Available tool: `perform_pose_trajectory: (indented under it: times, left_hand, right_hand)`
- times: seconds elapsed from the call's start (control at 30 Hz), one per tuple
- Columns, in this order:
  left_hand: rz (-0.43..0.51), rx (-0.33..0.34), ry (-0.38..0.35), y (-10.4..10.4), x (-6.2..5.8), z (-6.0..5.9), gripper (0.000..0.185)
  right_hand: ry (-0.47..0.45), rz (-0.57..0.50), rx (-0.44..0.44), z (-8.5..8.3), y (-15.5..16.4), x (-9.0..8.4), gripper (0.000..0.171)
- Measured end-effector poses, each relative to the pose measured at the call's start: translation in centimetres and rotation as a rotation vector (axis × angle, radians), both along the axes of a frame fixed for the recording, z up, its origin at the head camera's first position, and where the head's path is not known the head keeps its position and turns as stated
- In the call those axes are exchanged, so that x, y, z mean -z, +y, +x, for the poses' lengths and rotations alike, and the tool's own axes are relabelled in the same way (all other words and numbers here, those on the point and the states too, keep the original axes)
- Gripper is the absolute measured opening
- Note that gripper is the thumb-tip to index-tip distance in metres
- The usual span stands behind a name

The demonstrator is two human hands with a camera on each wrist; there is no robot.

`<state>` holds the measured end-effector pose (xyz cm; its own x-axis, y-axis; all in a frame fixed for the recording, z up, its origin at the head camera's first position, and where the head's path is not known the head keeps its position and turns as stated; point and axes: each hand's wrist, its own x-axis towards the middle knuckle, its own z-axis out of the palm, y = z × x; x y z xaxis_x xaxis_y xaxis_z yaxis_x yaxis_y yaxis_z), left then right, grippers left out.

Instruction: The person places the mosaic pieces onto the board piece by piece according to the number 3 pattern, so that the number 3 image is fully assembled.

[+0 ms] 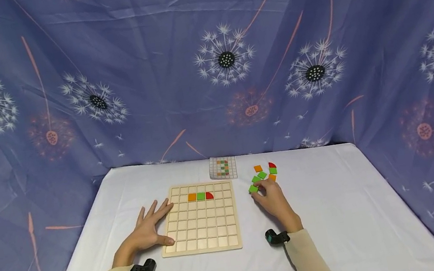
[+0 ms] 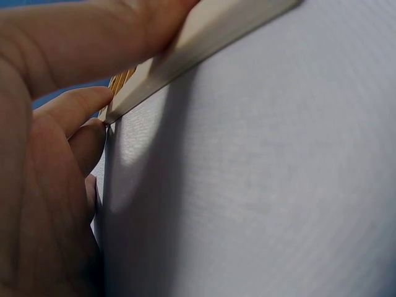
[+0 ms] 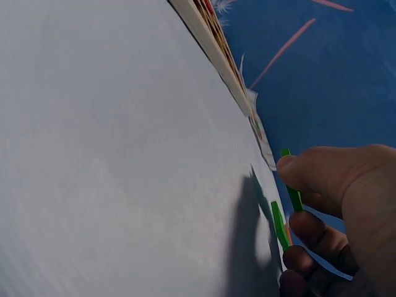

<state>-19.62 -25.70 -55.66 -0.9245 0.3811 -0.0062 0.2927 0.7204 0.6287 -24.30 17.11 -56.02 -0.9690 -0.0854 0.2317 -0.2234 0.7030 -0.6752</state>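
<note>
A wooden grid board [image 1: 204,232] lies on the table, holding an orange square tile [image 1: 192,197], a green square tile [image 1: 201,196] and a red quarter-round tile [image 1: 209,196] side by side in an upper row. My left hand [image 1: 145,232] rests with spread fingers at the board's left side; in the left wrist view its thumb [image 2: 93,43] lies along the board's edge [image 2: 148,77]. To the right of the board, my right hand [image 1: 271,199] pinches a green square tile [image 1: 253,188] between thumb and fingers. The right wrist view shows this green tile [image 3: 293,197] edge-on.
Beyond my right fingers lie loose tiles: green ones [image 1: 262,175], orange ones [image 1: 258,168] and a red quarter-round [image 1: 272,164]. A pattern card [image 1: 222,168] with a printed coloured grid sits behind the board. A patterned curtain [image 1: 175,90] hangs behind the white-covered table [image 1: 339,211].
</note>
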Motion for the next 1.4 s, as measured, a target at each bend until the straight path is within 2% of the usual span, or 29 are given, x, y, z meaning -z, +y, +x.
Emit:
perform_pose_trajectory:
  times: [0.67,1.4]
  left_hand:
    - [0.011,0.008,-0.002,0.1,0.1,0.1,0.116]
    - [-0.001,0.013,-0.002,0.0,0.1,-0.2,0.116]
  right_hand:
    - [0.024,0.017,-0.124,1.0,-3.1,-0.6,0.026]
    - [-0.067,0.011,-0.231,0.8,-7.0,-2.4,0.029]
